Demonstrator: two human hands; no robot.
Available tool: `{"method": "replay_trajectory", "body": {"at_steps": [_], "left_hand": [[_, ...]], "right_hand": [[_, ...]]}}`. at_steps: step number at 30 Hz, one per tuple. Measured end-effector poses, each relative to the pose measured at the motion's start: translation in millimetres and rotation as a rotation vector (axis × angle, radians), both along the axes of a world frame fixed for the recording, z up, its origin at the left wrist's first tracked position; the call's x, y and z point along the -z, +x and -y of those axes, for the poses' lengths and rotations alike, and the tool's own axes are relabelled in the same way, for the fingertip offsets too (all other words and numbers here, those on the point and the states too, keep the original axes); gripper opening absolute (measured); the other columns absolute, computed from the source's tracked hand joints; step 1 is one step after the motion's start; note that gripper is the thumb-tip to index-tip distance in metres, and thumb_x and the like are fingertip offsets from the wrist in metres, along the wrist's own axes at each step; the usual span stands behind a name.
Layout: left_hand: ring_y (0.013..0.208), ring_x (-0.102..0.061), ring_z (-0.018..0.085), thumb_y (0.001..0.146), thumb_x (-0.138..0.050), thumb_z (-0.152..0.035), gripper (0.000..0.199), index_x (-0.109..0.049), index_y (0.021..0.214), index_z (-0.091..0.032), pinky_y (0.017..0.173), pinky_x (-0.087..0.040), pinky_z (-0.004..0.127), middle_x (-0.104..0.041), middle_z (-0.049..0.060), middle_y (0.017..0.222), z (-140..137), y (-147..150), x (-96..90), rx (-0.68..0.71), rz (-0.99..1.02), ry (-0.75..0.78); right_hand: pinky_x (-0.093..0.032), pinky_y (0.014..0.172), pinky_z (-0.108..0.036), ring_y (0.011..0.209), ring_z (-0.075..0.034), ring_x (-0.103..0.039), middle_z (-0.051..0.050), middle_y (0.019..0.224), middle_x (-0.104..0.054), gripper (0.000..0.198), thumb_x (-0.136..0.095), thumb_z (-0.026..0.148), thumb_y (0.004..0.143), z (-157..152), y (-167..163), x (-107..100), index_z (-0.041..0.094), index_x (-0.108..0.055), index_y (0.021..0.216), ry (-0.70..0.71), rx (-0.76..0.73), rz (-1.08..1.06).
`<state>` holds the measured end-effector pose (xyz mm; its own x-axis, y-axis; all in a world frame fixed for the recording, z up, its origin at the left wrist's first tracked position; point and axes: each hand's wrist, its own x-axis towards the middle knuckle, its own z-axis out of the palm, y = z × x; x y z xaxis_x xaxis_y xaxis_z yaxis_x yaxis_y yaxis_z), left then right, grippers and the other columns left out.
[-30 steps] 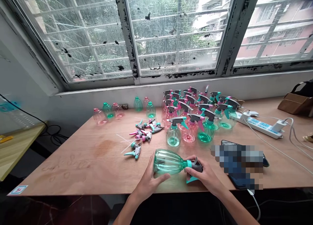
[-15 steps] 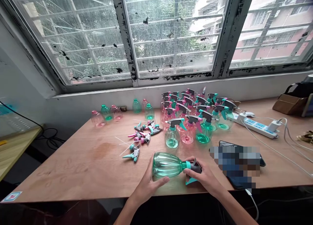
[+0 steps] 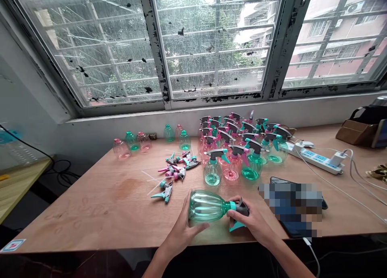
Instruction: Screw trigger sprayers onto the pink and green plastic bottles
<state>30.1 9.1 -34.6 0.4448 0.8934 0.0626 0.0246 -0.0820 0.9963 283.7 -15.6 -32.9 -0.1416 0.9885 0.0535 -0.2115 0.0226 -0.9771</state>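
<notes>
A clear green spray bottle (image 3: 207, 205) lies sideways in both hands, just above the table's front edge. My left hand (image 3: 183, 225) cups its base, fingers behind it and thumb along the underside. Around the black and teal spray head (image 3: 241, 208), at the bottle's neck, my right hand (image 3: 252, 217) is closed. The teal trigger (image 3: 237, 225) points down below the fingers. Left of the bottle, a loose teal and grey spray head (image 3: 165, 192) lies on the table, with several pink and teal spray heads (image 3: 175, 172) behind it.
Several assembled green and pink spray bottles (image 3: 231, 167) stand grouped at the back. Headless bottles (image 3: 184, 141) stand further left by the wall. To the right are a partly blurred phone (image 3: 298, 227), a white power strip (image 3: 320, 159) with cables, and a brown box (image 3: 353, 132).
The view has tilted slightly, so the scene sits a little lower. Both hands keep their hold on the bottle; the left thumb has shifted slightly.
</notes>
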Motion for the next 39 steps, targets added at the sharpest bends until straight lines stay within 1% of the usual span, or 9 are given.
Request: {"method": "replay_trajectory", "body": {"at_steps": [5, 10, 13, 18, 22, 28, 34, 36, 39], "left_hand": [[0.156, -0.018, 0.033, 0.094, -0.066, -0.038, 0.09, -0.007, 0.161, -0.037, 0.127, -0.012, 0.051, -0.009, 0.003, 0.172, 0.2, -1.2, 3.5, -0.03, -0.016, 0.036], [0.155, -0.02, 0.037, 0.08, -0.083, -0.036, 0.116, -0.001, 0.162, -0.032, 0.127, -0.016, 0.052, -0.013, 0.01, 0.171, 0.7, -2.4, 5.0, -0.01, -0.025, 0.008], [0.153, -0.024, 0.036, 0.084, -0.079, -0.038, 0.112, 0.0, 0.162, -0.031, 0.127, -0.016, 0.053, -0.018, 0.011, 0.17, 0.6, -1.5, 2.8, -0.004, -0.01, -0.003], [0.155, -0.019, 0.034, 0.086, -0.077, -0.032, 0.105, -0.005, 0.161, -0.038, 0.127, -0.014, 0.051, -0.011, 0.004, 0.172, 0.7, -0.2, 0.0, -0.024, -0.038, 0.05], [0.156, -0.018, 0.035, 0.081, -0.082, -0.031, 0.115, 0.0, 0.161, -0.037, 0.127, -0.015, 0.052, -0.011, 0.005, 0.172, 1.1, -1.5, 2.2, -0.023, -0.01, -0.003], [0.153, -0.027, 0.035, 0.083, -0.08, -0.032, 0.102, -0.015, 0.161, -0.031, 0.126, -0.019, 0.051, -0.021, 0.009, 0.17, -2.0, -0.1, 2.0, -0.021, 0.009, -0.018], [0.156, -0.018, 0.033, 0.084, -0.078, -0.03, 0.101, -0.012, 0.161, -0.036, 0.128, -0.013, 0.049, -0.012, 0.004, 0.172, -1.8, 6.5, -0.2, -0.065, 0.027, 0.007], [0.155, -0.019, 0.035, 0.079, -0.083, -0.03, 0.109, -0.011, 0.161, -0.034, 0.127, -0.012, 0.051, -0.017, 0.008, 0.17, -2.8, 11.8, -2.7, -0.078, 0.035, 0.003], [0.148, -0.036, 0.037, 0.077, -0.084, -0.038, 0.108, -0.016, 0.161, -0.028, 0.124, -0.024, 0.054, -0.04, 0.014, 0.16, -10.0, 24.1, -9.6, -0.067, 0.071, 0.001]], "right_hand": [[-0.054, 0.066, -0.034, 0.06, -0.018, -0.067, 0.002, 0.069, -0.069, 0.03, -0.079, 0.04, 0.084, -0.4, 0.7, 1.3, 0.02, -0.062, 0.097, -0.005, 0.003, -0.003], [-0.055, 0.068, -0.036, 0.062, -0.019, -0.067, 0.003, 0.068, -0.069, 0.031, -0.079, 0.039, 0.085, 0.7, 1.5, 1.0, 0.019, -0.063, 0.103, 0.009, -0.02, 0.061], [-0.054, 0.069, -0.035, 0.062, -0.018, -0.067, 0.003, 0.067, -0.069, 0.03, -0.078, 0.039, 0.085, 0.6, 1.4, 0.9, 0.019, -0.063, 0.101, 0.003, -0.013, 0.058], [-0.055, 0.067, -0.035, 0.061, -0.019, -0.068, 0.002, 0.069, -0.069, 0.031, -0.078, 0.04, 0.085, -0.9, 1.5, 3.3, 0.019, -0.063, 0.101, -0.017, 0.006, 0.013], [-0.055, 0.067, -0.036, 0.061, -0.019, -0.068, 0.002, 0.068, -0.069, 0.03, -0.078, 0.04, 0.086, -1.2, 1.4, 5.1, 0.019, -0.063, 0.102, -0.007, -0.007, 0.014], [-0.055, 0.068, -0.035, 0.061, -0.019, -0.068, 0.003, 0.068, -0.07, 0.027, -0.079, 0.039, 0.085, -2.5, 2.1, 8.2, 0.02, -0.064, 0.096, -0.001, 0.021, 0.002], [-0.055, 0.064, -0.034, 0.059, -0.018, -0.068, 0.002, 0.07, -0.071, 0.029, -0.081, 0.039, 0.083, -2.2, 1.6, 7.5, 0.019, -0.064, 0.095, -0.015, 0.05, -0.03], [-0.056, 0.064, -0.034, 0.058, -0.018, -0.068, 0.002, 0.068, -0.07, 0.029, -0.081, 0.04, 0.083, -2.4, 1.1, 7.3, 0.019, -0.064, 0.095, -0.013, 0.069, -0.038], [-0.056, 0.064, -0.036, 0.058, -0.019, -0.067, 0.001, 0.069, -0.069, 0.032, -0.082, 0.041, 0.081, -4.2, 1.0, 8.0, 0.019, -0.064, 0.096, -0.011, 0.12, -0.061]]}}
